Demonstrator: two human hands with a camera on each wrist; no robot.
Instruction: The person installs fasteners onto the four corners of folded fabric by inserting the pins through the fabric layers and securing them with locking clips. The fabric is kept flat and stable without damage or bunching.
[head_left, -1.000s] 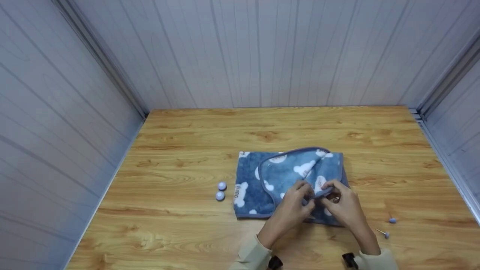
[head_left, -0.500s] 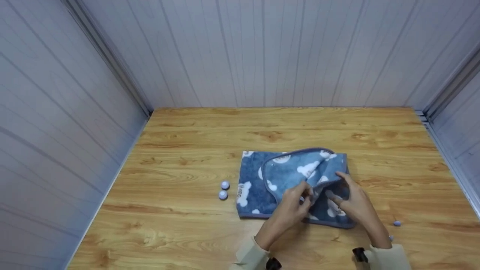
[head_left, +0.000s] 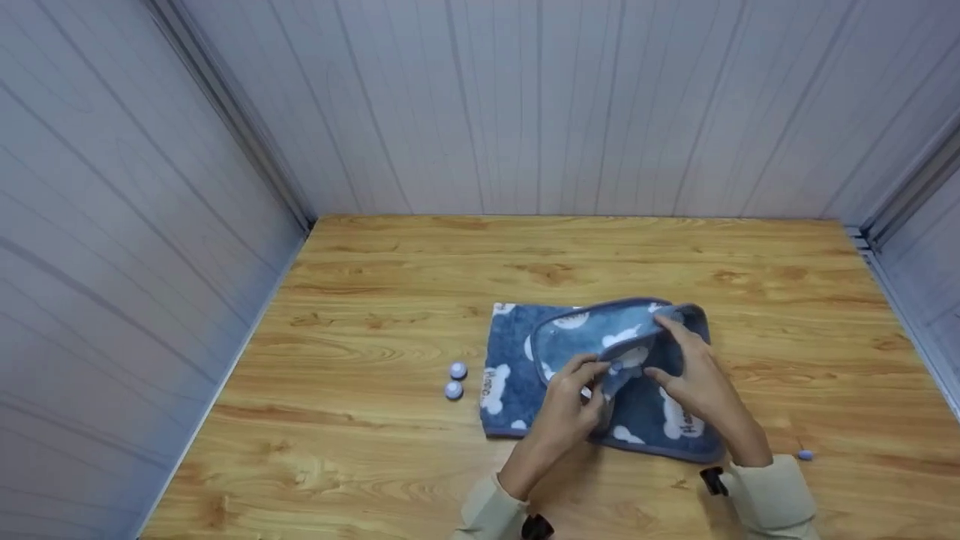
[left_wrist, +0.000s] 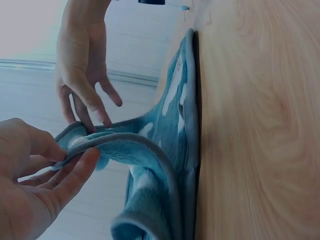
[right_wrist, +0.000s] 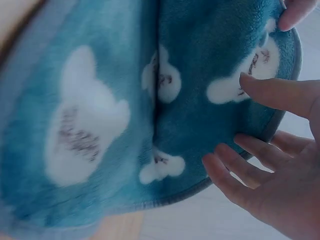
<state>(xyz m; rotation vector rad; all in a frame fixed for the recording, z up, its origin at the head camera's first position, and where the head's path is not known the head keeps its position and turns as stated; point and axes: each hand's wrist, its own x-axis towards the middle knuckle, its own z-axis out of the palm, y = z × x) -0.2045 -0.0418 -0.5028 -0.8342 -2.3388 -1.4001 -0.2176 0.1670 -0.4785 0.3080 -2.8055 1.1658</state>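
Note:
A blue fleece blanket (head_left: 514, 345) with white bone and bear prints and a grey-blue edging lies folded on the table, its top layer lifted at the right. My left hand (head_left: 570, 401) pinches the edge of that lifted layer between thumb and fingers. Beside those fingertips, a small round lilac head (head_left: 615, 367) shows against the fabric. My right hand (head_left: 701, 379) is spread, thumb and fingers apart, with fingertips at the raised edge. In the right wrist view, its straight fingers (right_wrist: 232, 175) lie along the blanket's bound border.
Two round lilac caps (head_left: 455, 380) sit on the wooden table (head_left: 360, 315) left of the blanket. A pin with a lilac head (head_left: 805, 454) lies near the right sleeve. Pale panelled walls (head_left: 495, 112) enclose the table at the back and sides.
The right hand has let go of the edge near the left hand and moved up and right along it. The lifted layer has opened wider, while the left hand keeps its pinch.

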